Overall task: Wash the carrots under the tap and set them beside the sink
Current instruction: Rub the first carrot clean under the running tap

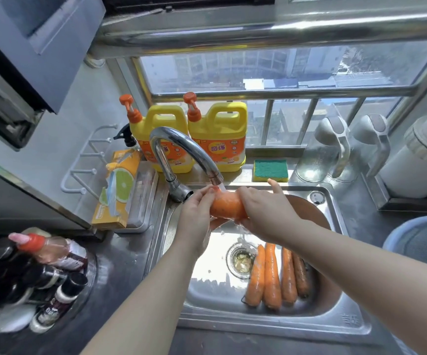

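I see the carrot [229, 207] under the tap [181, 147], my left hand [197, 213] and right hand [263, 208] each curled round one end in a closed grip.

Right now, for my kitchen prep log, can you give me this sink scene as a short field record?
left hand: holds one end of the thick orange carrot
right hand: grips its other end, forefinger raised
curved chrome tap: running onto that carrot
steel sink: four long orange carrots lying by the round drain
behind it: green-and-yellow sponge, two yellow detergent bottles
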Demonstrator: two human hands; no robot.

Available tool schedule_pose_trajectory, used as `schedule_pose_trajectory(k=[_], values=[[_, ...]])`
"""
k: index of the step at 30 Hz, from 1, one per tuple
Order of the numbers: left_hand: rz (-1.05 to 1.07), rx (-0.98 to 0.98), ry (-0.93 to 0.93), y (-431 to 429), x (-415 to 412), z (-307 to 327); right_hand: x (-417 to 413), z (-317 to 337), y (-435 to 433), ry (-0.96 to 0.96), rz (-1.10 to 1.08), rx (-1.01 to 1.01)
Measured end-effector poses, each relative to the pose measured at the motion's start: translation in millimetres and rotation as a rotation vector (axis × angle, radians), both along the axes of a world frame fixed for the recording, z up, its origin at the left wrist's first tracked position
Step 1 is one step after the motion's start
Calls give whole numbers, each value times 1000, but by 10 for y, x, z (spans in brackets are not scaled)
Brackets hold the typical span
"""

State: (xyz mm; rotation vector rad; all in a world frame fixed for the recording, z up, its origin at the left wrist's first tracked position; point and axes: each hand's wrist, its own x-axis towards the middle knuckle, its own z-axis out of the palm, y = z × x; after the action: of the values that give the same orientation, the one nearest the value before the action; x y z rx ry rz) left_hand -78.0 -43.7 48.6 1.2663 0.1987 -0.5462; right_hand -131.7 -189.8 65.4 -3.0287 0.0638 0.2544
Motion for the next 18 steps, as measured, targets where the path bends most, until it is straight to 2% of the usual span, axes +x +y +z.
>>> schedule_pose_trajectory(k=[2,4,7,10,15,18], values=[[-140,-80,11,82,14,-4,-12,5,-22,41,-12,16],[-259,-44,-39,138,24,-28,-23,1,-46,59,-8,14],[-195,115,-91,76,43,-5,-14,-10,0,16,0,-28],[-84,169,-32,-6,65,22,11,-39,19,-9,-9,-38],[-310,-6,24,137,128,27,14,-57,-54,25,-7,-51],[-266,128,-58,109,142,44,16,-35,3,-6,-4,-57]])
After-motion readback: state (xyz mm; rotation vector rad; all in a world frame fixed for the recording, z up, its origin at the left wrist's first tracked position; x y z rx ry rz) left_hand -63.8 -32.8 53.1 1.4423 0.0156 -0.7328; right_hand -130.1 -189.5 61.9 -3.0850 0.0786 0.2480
